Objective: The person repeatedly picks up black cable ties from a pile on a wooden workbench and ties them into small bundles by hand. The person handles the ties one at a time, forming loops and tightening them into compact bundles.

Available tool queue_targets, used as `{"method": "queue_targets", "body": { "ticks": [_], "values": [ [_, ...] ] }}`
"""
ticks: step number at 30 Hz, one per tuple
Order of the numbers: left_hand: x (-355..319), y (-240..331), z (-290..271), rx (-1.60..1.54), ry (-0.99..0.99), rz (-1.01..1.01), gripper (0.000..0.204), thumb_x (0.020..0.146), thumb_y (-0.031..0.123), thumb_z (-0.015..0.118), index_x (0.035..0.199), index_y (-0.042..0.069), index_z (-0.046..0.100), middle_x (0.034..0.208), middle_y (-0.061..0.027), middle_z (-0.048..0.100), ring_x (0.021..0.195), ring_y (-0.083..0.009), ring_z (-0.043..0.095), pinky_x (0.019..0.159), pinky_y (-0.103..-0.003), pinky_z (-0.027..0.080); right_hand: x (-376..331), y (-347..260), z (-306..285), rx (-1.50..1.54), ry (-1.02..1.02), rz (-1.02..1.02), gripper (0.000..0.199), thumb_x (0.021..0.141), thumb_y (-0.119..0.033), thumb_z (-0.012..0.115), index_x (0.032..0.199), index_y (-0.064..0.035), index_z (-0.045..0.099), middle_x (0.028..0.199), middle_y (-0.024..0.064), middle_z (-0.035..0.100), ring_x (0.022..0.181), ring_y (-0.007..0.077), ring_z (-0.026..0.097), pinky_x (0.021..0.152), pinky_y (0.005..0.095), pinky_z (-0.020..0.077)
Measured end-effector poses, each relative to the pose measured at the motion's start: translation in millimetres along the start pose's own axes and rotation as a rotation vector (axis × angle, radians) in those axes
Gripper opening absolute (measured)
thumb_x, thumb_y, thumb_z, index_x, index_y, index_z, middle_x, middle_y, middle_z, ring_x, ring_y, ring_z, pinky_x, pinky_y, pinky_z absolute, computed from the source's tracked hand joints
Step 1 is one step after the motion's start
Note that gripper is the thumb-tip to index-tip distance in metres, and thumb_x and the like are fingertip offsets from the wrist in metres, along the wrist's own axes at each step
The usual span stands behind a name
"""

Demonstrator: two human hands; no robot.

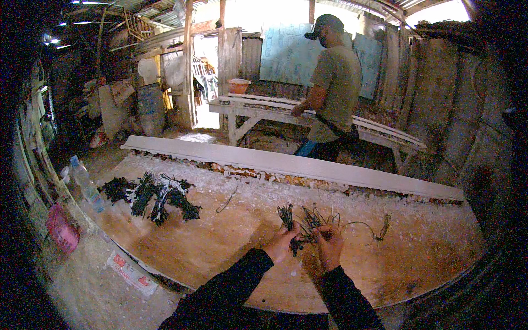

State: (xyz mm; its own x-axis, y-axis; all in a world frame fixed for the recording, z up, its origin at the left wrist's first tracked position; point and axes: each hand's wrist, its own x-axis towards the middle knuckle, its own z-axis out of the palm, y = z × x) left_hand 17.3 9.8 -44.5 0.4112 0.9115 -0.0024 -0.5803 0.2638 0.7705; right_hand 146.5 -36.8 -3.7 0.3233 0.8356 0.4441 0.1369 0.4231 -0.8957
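I'm seeing daylight glaring through the doorway (205, 77), soft shadow falling beside the left hand (281, 243), edges darkening into grainy black.

Red print (119, 260) on white wrapper (132, 273), unreadable

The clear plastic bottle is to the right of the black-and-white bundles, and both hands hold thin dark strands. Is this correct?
Not quite: the head view shows the clear plastic bottle to the left of the black-and-white bundles. The left hand and right hand do hold thin dark strands.
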Motion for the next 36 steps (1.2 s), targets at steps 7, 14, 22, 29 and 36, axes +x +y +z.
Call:
{"method": "queue_targets", "body": {
  "ticks": [7,14,22,29,36],
  "values": [
    [-3.4,7.0,1.1,0.081,0.032,0.009,0.022,0.083,0.028,0.053,0.095,0.013,0.043,0.079,0.0025,0.046,0.073,-0.0093,0.045,0.065,-0.024,0.039,-14.7,-20.7,9.3,0.040,-0.250,0.181,0.007,0.076,-0.005,0.057,0.079,-0.0056,0.051,0.076,0.0051,0.057,0.068,0.0142,0.053,0.060,0.0267,0.0456],
    [-9.8,15.0,2.8,-0.014,-0.035,-0.030,0.019,0.084,0.028,0.050,0.095,0.013,0.046,0.078,0.0018,0.049,0.073,-0.0106,0.049,0.065,-0.026,0.042,-11.8,-15.5,15.7,0.055,-0.252,0.189,0.005,0.075,-0.001,0.056,0.072,-0.0034,0.053,0.071,0.0019,0.056,0.066,0.0090,0.051,0.061,0.0219,0.0407],
    [-11.7,20.5,10.5,-0.035,0.031,-0.034,0.016,0.083,0.023,0.050,0.093,0.010,0.051,0.080,0.0010,0.054,0.073,-0.0116,0.052,0.066,-0.026,0.044,-13.7,-21.2,9.9,0.239,-0.292,0.417,0.006,0.075,-0.002,0.055,0.075,-0.0062,0.050,0.072,0.0037,0.055,0.061,0.0132,0.051,0.054,0.0259,0.0431],
    [-7.3,9.0,7.5,0.173,-0.019,0.092,0.025,0.081,0.025,0.055,0.099,0.009,0.049,0.085,0.0014,0.054,0.078,-0.0119,0.051,0.072,-0.025,0.042,-13.1,-23.3,12.5,0.321,-0.271,0.308,0.008,0.069,0.003,0.054,0.073,-0.0039,0.052,0.071,0.0021,0.055,0.065,0.0101,0.050,0.060,0.0230,0.0400],
    [6.5,-3.0,-4.2,0.528,-0.169,0.222,0.042,0.073,0.029,0.065,0.103,0.007,0.045,0.094,-0.0020,0.052,0.090,-0.0119,0.049,0.079,-0.025,0.039,-17.2,-29.5,14.5,0.261,-0.256,0.375,0.011,0.072,0.006,0.051,0.073,-0.0044,0.049,0.073,0.0020,0.053,0.067,0.0097,0.049,0.060,0.0236,0.0410]
  ]
}}
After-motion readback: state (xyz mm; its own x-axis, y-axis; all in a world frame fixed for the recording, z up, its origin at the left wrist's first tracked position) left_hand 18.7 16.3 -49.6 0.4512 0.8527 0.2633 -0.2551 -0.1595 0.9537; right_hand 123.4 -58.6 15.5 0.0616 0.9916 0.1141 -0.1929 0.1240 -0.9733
